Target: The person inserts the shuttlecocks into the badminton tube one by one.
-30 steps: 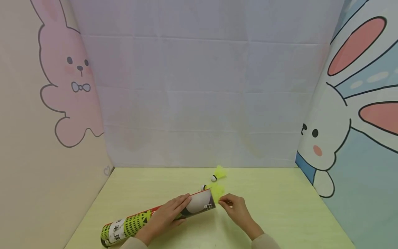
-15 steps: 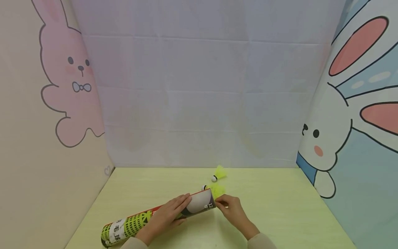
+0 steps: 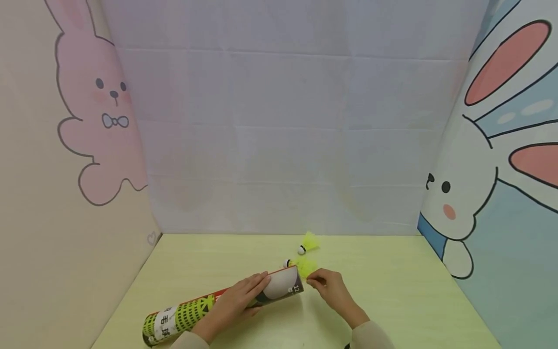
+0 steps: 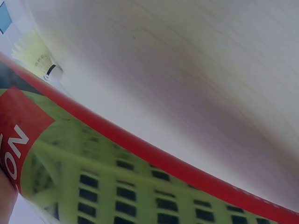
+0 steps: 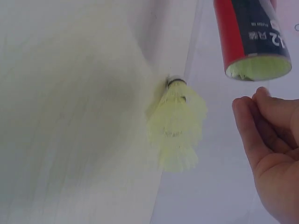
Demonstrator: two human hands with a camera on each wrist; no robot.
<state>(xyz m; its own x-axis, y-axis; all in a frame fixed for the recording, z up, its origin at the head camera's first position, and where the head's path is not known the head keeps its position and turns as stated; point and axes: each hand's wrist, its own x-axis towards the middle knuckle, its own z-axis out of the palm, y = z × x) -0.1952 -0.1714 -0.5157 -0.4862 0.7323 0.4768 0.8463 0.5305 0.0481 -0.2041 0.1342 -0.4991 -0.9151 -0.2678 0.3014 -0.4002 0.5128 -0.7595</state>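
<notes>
A shuttlecock tube (image 3: 187, 312), printed in yellow-green, white and grey with a red strip, lies at a slant on the table, its right end tipped up. My left hand (image 3: 233, 305) grips it, fingers across the top and thumb along the near side. In the right wrist view, the tube's mouth (image 5: 258, 67) is uncovered and yellow-green shows inside. Just beside the mouth is my right hand (image 5: 273, 140), fingers curled and tips close to the thumb; nothing visible between them. Beyond the tube lies a yellow shuttlecock (image 3: 305, 266), its skirt partly hidden in the head view.
Another yellow shuttlecock (image 3: 308, 242) with a white base lies farther back on the pale table (image 3: 383, 286). A white cloth backdrop (image 3: 279, 145) stands behind the table. Rabbit-printed panels (image 3: 462, 208) flank the sides.
My right hand moved left to the tube's mouth, then back right a little, its fingertips now slightly apart from the rim. My left hand and the tube stayed almost still.
</notes>
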